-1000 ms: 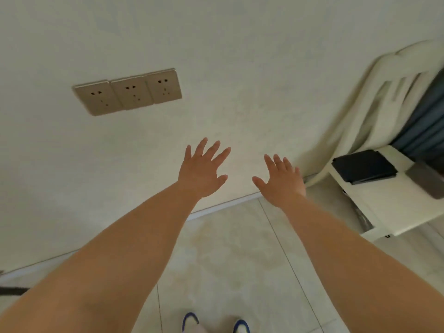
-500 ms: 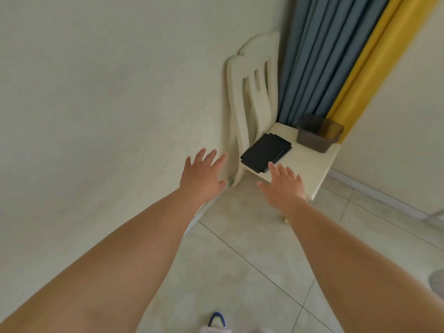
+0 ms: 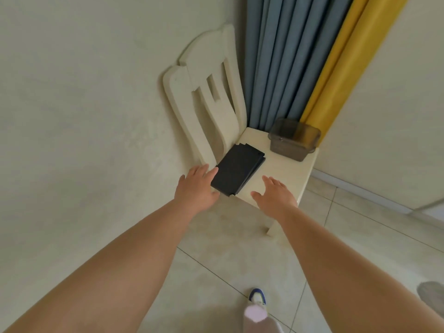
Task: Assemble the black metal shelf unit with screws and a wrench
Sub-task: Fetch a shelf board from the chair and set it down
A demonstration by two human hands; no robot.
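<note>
Left hand [image 3: 195, 188] perhaps touching black panels [image 3: 237, 169] — contact unclear.

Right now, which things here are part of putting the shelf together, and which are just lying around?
For the job:
- stack of black metal panels on the chair seat
- left hand and right hand, open, reaching toward it

Just lying about:
- cream chair
- smoky plastic container, contents unclear
- curtains

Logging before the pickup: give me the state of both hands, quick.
Left hand: open, fingers straight, holding nothing, at the near edge of the black panels.
Right hand: open, empty, over the chair seat.
</note>
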